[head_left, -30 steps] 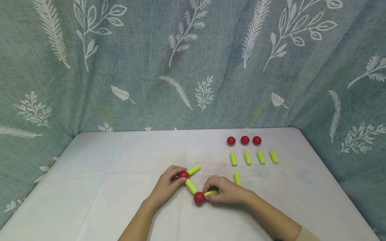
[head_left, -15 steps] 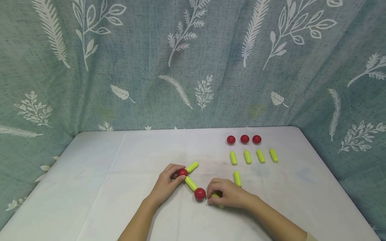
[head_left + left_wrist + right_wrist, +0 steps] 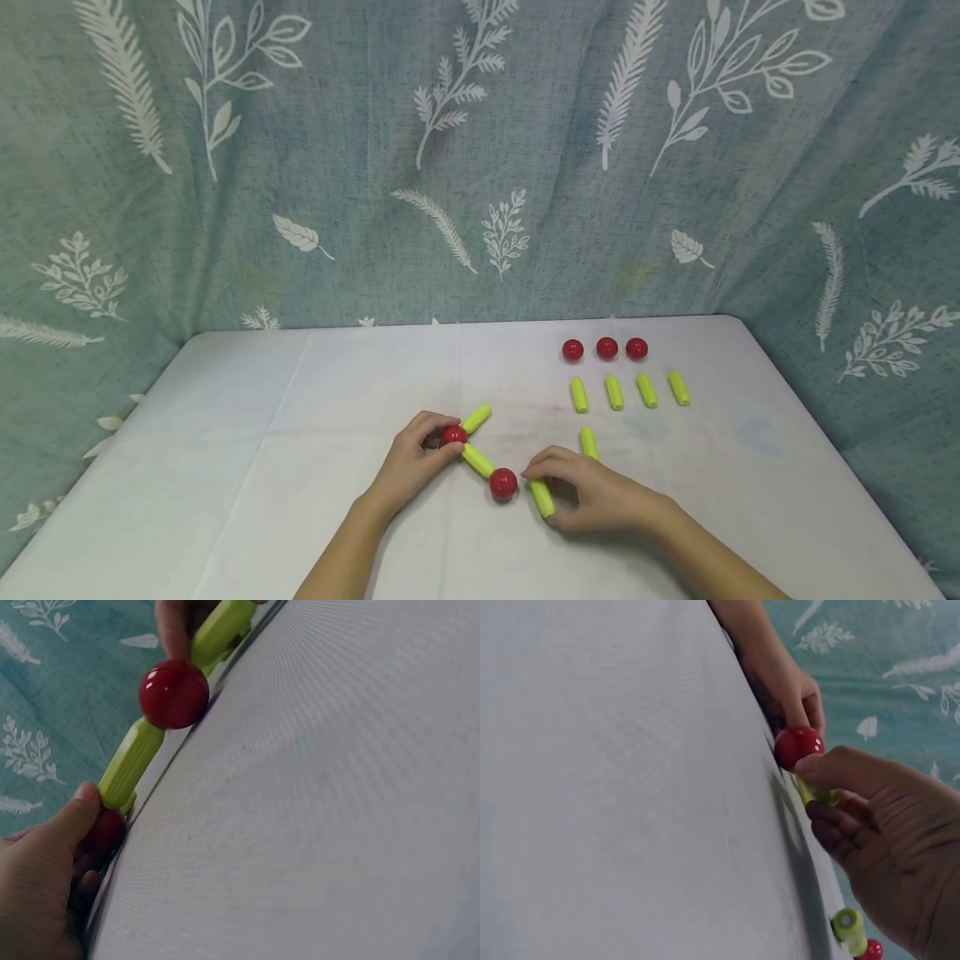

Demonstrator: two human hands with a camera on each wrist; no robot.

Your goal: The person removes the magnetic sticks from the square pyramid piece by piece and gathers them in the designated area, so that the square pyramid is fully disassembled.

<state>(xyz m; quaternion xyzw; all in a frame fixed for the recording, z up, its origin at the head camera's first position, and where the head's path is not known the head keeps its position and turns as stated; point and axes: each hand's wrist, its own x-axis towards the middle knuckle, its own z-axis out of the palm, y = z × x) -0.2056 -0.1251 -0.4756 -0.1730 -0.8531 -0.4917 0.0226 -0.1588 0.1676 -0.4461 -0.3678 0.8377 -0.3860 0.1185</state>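
Note:
My left hand (image 3: 411,462) grips a red ball (image 3: 453,436) between thumb and fingers, low on the white table. Two yellow-green rods stick out from that ball: one rod (image 3: 477,418) points away, and the other rod (image 3: 479,461) runs toward me to a second red ball (image 3: 503,484). To the right, my right hand (image 3: 600,493) pinches a loose yellow-green rod (image 3: 542,498) by its two ends, thumb at the near end. A small gap separates this rod from the second ball. In the left wrist view the joining rod (image 3: 131,765) shows flat, grooved sides.
Three red balls (image 3: 607,348) stand in a row at the back right. Before them several yellow-green rods (image 3: 615,392) lie side by side. One more rod (image 3: 589,443) lies just behind my right hand. A leaf-patterned curtain (image 3: 360,242) surrounds the table's back and sides.
The right-hand rod has come away from the second ball, swung to point toward me and shifted right. That ball has moved slightly right and away from me. My left hand keeps its grip.

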